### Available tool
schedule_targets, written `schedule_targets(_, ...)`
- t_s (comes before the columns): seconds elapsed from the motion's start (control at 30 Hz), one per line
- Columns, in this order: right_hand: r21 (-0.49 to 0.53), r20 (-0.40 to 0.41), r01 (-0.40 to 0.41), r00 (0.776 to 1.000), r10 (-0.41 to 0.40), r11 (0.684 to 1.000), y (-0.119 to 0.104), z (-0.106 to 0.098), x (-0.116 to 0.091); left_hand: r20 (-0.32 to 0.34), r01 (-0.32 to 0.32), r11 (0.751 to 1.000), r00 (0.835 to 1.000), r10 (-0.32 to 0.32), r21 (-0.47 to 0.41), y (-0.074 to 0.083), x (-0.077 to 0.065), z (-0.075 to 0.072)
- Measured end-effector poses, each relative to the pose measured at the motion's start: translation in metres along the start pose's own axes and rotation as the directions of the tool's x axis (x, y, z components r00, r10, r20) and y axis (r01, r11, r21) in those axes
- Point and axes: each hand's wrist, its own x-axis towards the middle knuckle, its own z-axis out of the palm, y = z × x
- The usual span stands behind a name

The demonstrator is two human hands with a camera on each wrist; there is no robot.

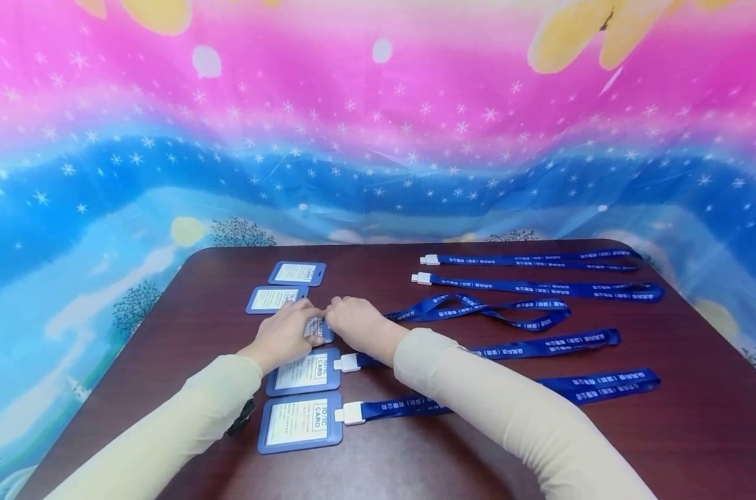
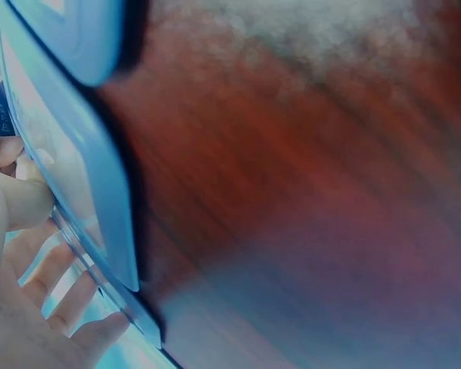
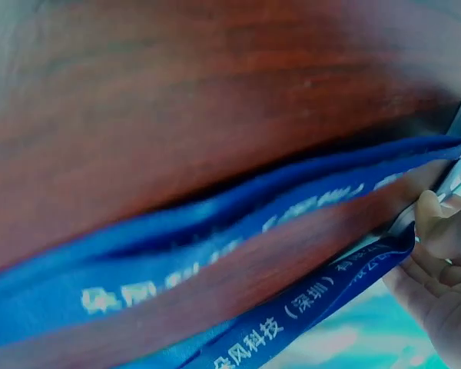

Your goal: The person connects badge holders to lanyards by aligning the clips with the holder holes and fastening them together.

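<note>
My left hand [image 1: 285,332] grips a blue-framed badge holder [image 1: 318,330] at the middle of a column of them, partly hidden by my fingers. Against its right end, my right hand [image 1: 358,325] pinches the clip end of a blue lanyard [image 1: 434,307], whose strap trails right in a twisted loop. In the right wrist view, the thumb [image 3: 434,223] presses on this pale clip. Whether clip and holder are joined is hidden. Nearer me lie two badge holders [image 1: 299,423] with white lanyard clips [image 1: 353,413] at their right ends.
Two badge holders [image 1: 297,273] without lanyards lie at the back left of the brown table [image 1: 365,267]. Two blue lanyards [image 1: 540,286] with white clips are stretched out at the back right. A patterned cloth [image 1: 378,139] hangs behind the table.
</note>
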Motion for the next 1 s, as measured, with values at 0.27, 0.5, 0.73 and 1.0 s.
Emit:
schedule_targets(0.27, 0.051, -0.002, -0.063, 0.998, 0.063, 0.997, -0.001, -0.001, -0.004, 0.022, -0.02, 1.0, 1.0, 0.02, -0.01, 0.0, 0.003, -0.002)
schedule_targets(0.5, 0.178, 0.071, -0.072, 0.996, 0.06, 0.981, 0.006, -0.005, -0.008, 0.108, 0.005, 0.999, 0.994, 0.0, -0.05, 0.0, 0.003, -0.011)
schedule_targets(0.73, 0.29, 0.089, -0.034, 0.996, 0.008, 0.957, 0.03, -0.006, -0.02, 0.091, 0.012, 0.998, 0.996, -0.006, -0.067, -0.001, 0.0, -0.014)
schedule_targets(1.0, 0.325, 0.03, -0.051, 0.999, 0.044, 0.944, 0.066, 0.005, -0.032, 0.004, 0.039, 0.993, 0.999, -0.039, -0.111, -0.005, -0.002, -0.012)
